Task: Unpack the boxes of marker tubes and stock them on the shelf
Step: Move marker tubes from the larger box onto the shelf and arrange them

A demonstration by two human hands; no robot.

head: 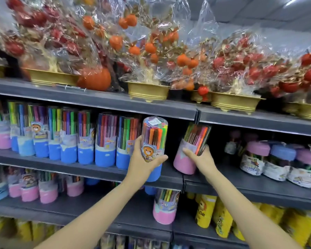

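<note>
A dark grey shop shelf (90, 102) runs across the scene, its top tier crowded with cellophane-wrapped fruit trees (142, 47) in gold pots. On the middle tier at the left stands a row of blue-based marker tubes (104, 141), upright and touching one another. Just right of that row, the left hand (144, 159) grips a blue-based marker tube (153, 141) around its middle, fingers and thumb curled round the bear label; the tube is upright at the near edge of the tier, its base in front of the shelf lip. A dark gap separates it from the pink-based marker tube (190, 155), which tilts with its top leaning right. The right hand (199, 159) holds this one on its right side, thumb across the front and fingers wrapped behind. Further right on the same tier sit squat jars (269, 159) with pink and blue lids. On the lower tier are more pink-based tubes (165, 207) and yellow packets (221, 216).
</note>
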